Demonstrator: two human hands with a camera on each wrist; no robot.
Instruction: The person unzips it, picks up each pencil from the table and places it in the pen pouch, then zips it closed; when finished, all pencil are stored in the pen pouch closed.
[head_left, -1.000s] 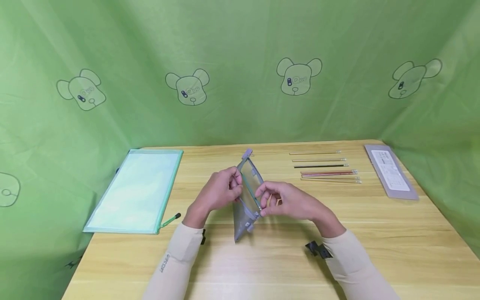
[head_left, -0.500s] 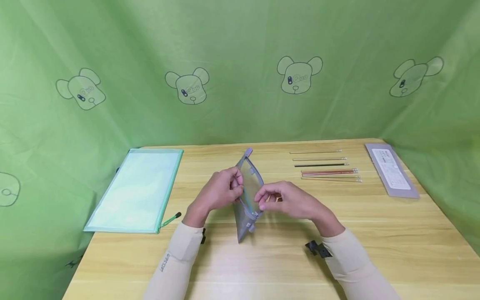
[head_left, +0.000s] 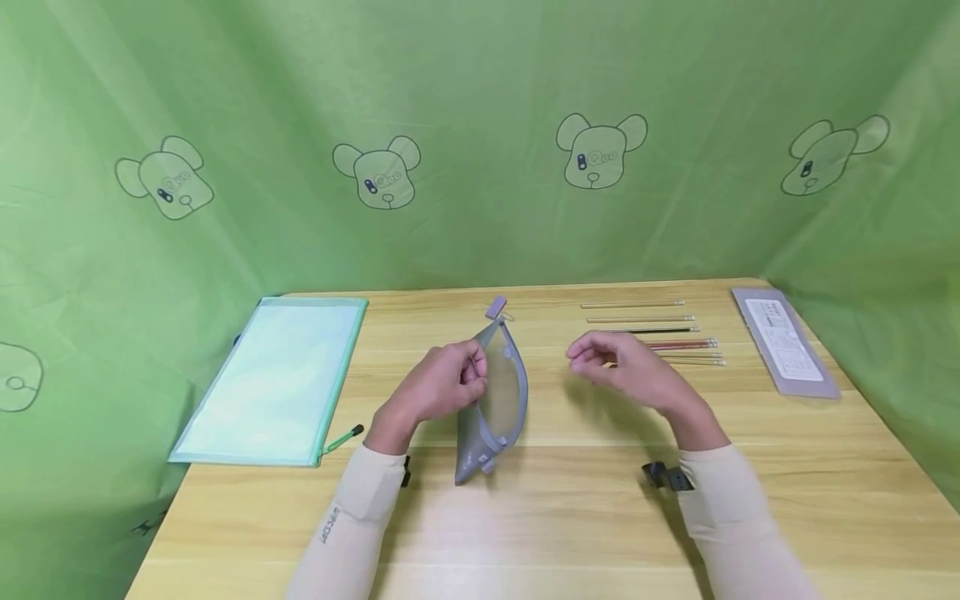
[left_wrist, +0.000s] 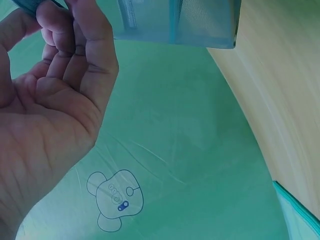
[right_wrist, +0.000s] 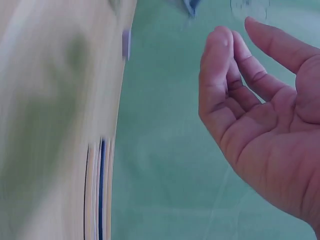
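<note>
My left hand (head_left: 446,379) pinches the near-left rim of a grey mesh zip pouch (head_left: 472,446), which stands tilted on the table with its mouth gaping. Through its wall in the left wrist view, a teal pencil-like strip (left_wrist: 174,22) shows. A purple zip tag (head_left: 496,307) lies at the pouch's far end. My right hand (head_left: 630,367) hovers to the right of the pouch, fingers loosely bent and holding nothing. Behind it lie several pencils (head_left: 641,319) in a row, partly hidden by the hand. The right wrist view shows the thumb (right_wrist: 280,42) apart from the fingers.
On the left lies a large mint-edged zip folder (head_left: 262,383) with a green pull (head_left: 341,439). A flat grey-purple pack (head_left: 786,343) with a white label rests at the far right. Green curtain (head_left: 480,217) surrounds the wooden table (head_left: 570,517).
The teal pencil slid down into the pouch and left my right hand, which then moved right toward the row of pencils. The left hand stays on the rim; the pouch tilts a little differently.
</note>
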